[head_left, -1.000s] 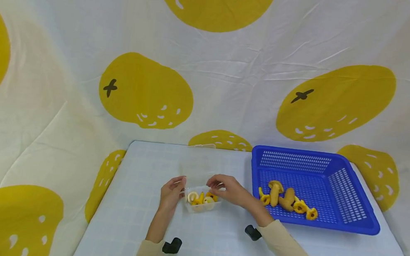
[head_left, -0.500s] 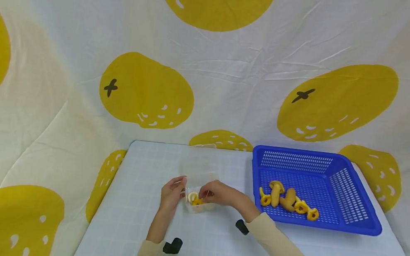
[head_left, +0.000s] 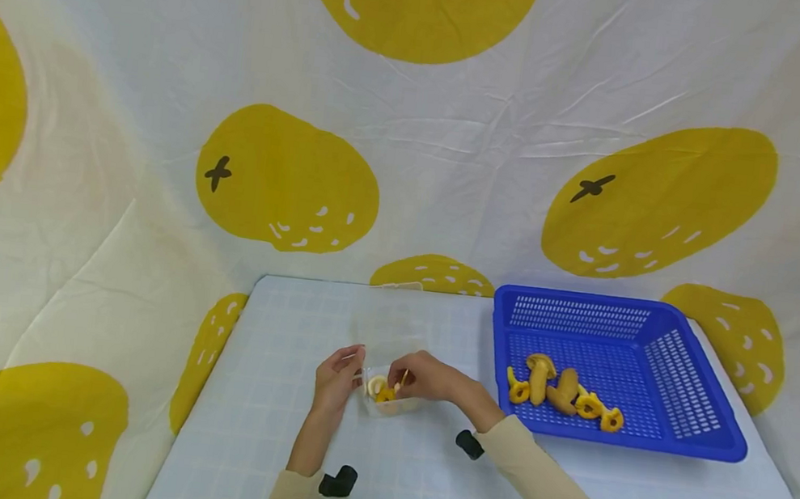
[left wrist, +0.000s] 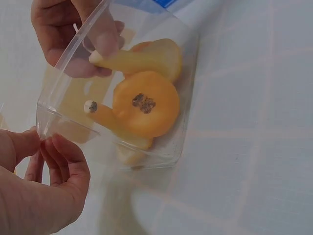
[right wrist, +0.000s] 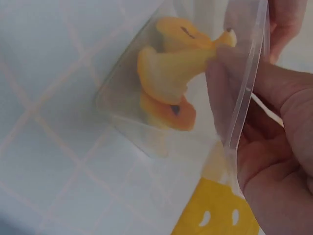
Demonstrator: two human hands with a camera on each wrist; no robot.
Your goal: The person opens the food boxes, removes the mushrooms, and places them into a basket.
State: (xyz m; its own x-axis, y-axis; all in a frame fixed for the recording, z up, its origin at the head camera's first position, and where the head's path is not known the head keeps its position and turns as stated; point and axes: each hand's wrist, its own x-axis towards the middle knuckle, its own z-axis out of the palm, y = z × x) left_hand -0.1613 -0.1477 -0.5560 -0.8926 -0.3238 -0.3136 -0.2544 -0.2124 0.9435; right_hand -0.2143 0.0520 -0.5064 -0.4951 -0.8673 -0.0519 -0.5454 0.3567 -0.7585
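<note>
A small clear plastic clamshell container (head_left: 389, 408) stands on the table with its lid (head_left: 391, 322) folded back. My left hand (head_left: 336, 381) pinches the container's rim at the left corner, as the left wrist view also shows. Fingers of my right hand (head_left: 434, 377) reach into the container and pinch a yellow mushroom (right wrist: 168, 73) by its stem. Beneath it, in the left wrist view, lies an orange-yellow mushroom (left wrist: 146, 103) with a dark patch on its cap, among other yellow pieces. A pale round piece (head_left: 376, 384) sits at the container's left side.
To the right stands a blue perforated basket (head_left: 716, 405) holding brown mushrooms (head_left: 539, 380) and several yellow mushrooms (head_left: 611, 420) near its front left. A pale checked cloth (head_left: 260, 397) covers the table. Behind it hangs a fabric with large yellow fruit prints.
My right hand has moved left and down into the container, and its fingers now pinch a yellow mushroom there. The left hand stays at the container's corner.
</note>
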